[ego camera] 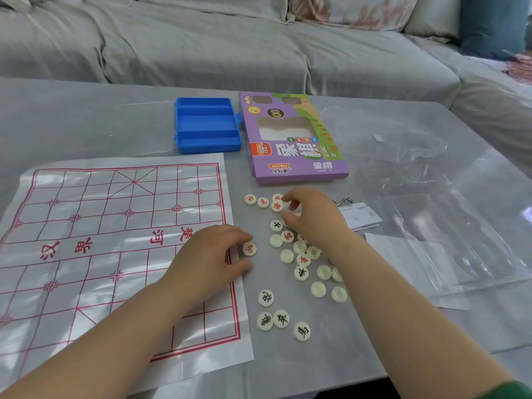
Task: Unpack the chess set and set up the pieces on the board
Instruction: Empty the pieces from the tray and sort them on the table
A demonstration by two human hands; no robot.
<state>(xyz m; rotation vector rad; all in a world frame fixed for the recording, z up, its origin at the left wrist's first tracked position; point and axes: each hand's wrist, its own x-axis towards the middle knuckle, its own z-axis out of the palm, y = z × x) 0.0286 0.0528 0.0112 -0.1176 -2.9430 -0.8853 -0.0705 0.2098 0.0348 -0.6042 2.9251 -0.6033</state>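
Observation:
A plastic sheet board [115, 254] with red grid lines lies flat on the table at the left, with no pieces on it. To its right, several cream round pieces [300, 273] lie scattered, some showing red or black characters, some face down. My left hand [213, 260] rests at the board's right edge and pinches a red-marked piece [249, 249] between thumb and fingers. My right hand [313, 217] hovers over the upper part of the pile, fingers curled, its fingertips on a red-marked piece [277, 206].
An empty blue plastic case [207, 125] stands open behind the board. A purple cardboard box [293, 139] lies beside it. Clear plastic wrapping [426, 197], a paper slip [359, 216] and a metal ring [342, 200] lie to the right. A covered sofa [201, 38] runs behind the table.

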